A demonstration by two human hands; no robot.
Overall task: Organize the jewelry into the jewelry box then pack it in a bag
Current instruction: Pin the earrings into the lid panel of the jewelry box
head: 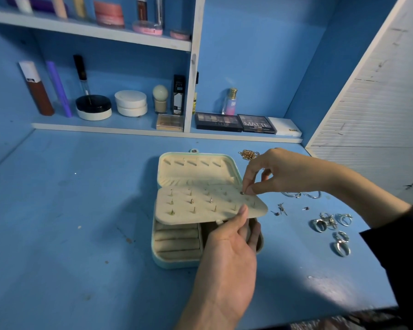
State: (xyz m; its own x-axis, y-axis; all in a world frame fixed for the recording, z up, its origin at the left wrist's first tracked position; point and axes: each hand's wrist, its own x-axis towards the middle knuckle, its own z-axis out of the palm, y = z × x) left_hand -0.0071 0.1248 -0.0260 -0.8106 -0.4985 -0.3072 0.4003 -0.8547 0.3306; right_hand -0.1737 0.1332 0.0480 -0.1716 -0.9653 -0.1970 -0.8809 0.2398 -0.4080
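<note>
Left hand (231,244) grips the earring panel (200,206); right hand (284,172) pinches a stud (242,193).

The left hand (229,246) reaches up from the lower edge with the forearm bare. It holds the padded flap (200,208) at its near edge, with the thumb on top and the other fingers curled under it. The right hand (279,172) comes in from the right with the wrist bent down and a dark sleeve (401,234) on the forearm. Its thumb and forefinger pinch a small stud (242,193).
</note>
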